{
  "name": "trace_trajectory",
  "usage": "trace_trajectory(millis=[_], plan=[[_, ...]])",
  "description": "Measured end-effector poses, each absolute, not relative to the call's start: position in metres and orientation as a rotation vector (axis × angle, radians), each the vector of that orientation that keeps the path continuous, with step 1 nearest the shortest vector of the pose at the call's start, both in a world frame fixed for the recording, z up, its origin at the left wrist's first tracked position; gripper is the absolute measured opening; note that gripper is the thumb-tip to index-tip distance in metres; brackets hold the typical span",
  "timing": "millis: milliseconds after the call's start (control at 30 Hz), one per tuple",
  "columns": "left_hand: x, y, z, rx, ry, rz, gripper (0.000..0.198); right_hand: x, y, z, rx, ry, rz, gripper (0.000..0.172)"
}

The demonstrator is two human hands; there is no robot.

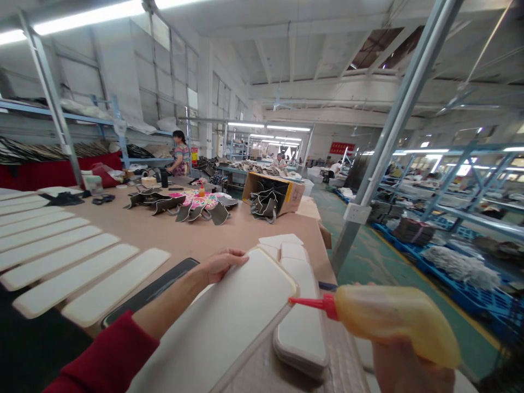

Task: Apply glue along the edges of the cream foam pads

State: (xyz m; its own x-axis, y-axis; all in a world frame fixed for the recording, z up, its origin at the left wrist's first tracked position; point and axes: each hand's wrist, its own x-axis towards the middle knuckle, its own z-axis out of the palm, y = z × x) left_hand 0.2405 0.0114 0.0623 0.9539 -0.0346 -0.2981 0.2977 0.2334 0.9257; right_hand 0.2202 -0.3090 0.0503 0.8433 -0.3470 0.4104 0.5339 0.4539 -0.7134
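Observation:
My left hand [221,265], in a red sleeve, grips the far edge of a long white padded panel with a tan rim [229,322], held tilted above the table. A soft yellow glue bottle [393,322] is wrapped in my right hand [409,368] at the lower right; its red nozzle tip [305,302] touches the panel's right corner. Under and beyond the panel lies a stack of similar white panels [301,327].
A row of several white strips [77,262] lies on the brown table [204,232] at left, a black strip [151,292] beside them. Dark bag parts [192,210] and an open cardboard box [272,199] sit farther back. A grey steel post [388,147] stands right. A person [180,153] works far off.

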Motion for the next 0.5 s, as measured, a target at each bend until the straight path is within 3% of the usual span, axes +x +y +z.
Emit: trace_trajectory(millis=[500], plan=[[0.246,0.024,0.047,1.251,0.25,-0.178,0.05,0.231,-0.292,0.04,-0.938,-0.22,-0.554,0.047]])
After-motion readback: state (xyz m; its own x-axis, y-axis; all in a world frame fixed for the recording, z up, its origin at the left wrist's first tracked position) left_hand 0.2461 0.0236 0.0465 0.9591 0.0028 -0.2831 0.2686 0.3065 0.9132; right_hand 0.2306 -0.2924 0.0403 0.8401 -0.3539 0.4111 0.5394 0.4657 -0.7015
